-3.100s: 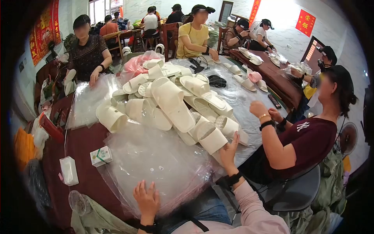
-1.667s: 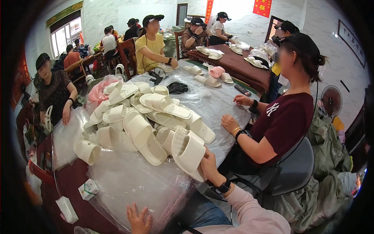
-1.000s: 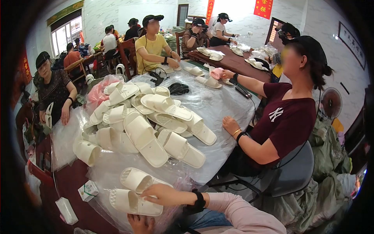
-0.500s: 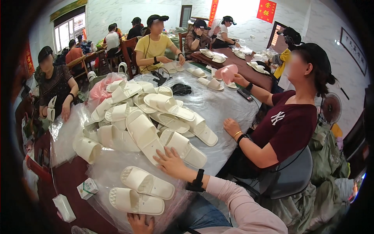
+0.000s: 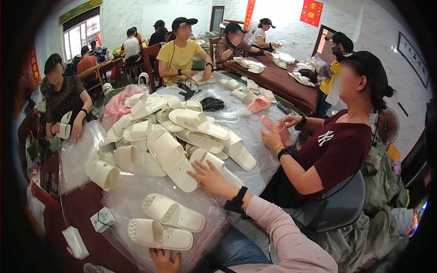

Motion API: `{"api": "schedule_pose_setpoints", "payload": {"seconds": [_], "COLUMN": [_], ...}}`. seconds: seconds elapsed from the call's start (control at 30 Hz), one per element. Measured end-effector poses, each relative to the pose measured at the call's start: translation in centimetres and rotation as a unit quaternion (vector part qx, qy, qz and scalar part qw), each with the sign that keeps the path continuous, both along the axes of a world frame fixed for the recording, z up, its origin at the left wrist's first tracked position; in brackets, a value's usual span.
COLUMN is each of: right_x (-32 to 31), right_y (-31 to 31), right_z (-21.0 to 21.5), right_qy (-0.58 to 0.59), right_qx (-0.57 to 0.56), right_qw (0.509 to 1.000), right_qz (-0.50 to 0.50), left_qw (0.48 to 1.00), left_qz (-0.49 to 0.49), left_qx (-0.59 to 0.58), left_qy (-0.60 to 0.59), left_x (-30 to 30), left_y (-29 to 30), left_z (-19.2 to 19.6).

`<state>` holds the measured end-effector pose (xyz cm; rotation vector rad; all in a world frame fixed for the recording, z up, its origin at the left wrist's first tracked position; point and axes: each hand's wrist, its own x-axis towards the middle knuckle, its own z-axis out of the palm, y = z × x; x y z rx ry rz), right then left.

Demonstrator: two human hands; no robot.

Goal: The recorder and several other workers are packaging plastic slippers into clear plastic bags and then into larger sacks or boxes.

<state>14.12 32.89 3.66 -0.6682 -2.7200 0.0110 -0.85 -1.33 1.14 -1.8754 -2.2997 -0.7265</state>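
My right hand point(image 5: 210, 177) rests with fingers apart on a white slipper point(image 5: 229, 175) at the near right side of a heap of white slippers point(image 5: 159, 107). Just beyond its fingertips lies a longer white slipper point(image 5: 169, 157) pointing toward me. Low in the picture, my left hand point(image 5: 165, 260) lies open, its fingertips at the near edge of a white slipper point(image 5: 175, 239). That slipper lies beside another white slipper point(image 5: 189, 219), toes pointing left, both on clear plastic sheeting point(image 5: 120, 193).
A small white-and-green box point(image 5: 103, 220) and a white packet point(image 5: 75, 242) sit at the near left. On my right, a co-worker holds a pink slipper point(image 5: 282, 133); another pink slipper point(image 5: 259, 104) lies farther off. Black cables point(image 5: 186, 91) run across the far tabletop.
My right hand has shifted slightly right and away from me along the heap; my left hand stays put. The co-worker at right drew a pink slipper close, both hands on it, leaving another behind.
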Motion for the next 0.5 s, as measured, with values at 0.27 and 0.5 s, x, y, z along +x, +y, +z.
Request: {"api": "schedule_pose_setpoints", "payload": {"seconds": [0.27,0.5], "right_x": [3.1,5.4], "right_y": [1.3,6.2], "right_z": [1.3,-0.1], "right_qy": [-0.031,-0.018], "right_qx": [0.095,0.199], "right_qw": [0.995,0.974], "right_qz": [-0.019,-0.109], "left_qw": [1.000,1.000], "left_qz": [0.003,0.011], "left_qx": [-0.004,-0.019], "left_qy": [0.007,-0.002], "left_x": [-0.2,0.2], "left_y": [-0.3,-0.2], "left_z": [-0.3,0.2]}}
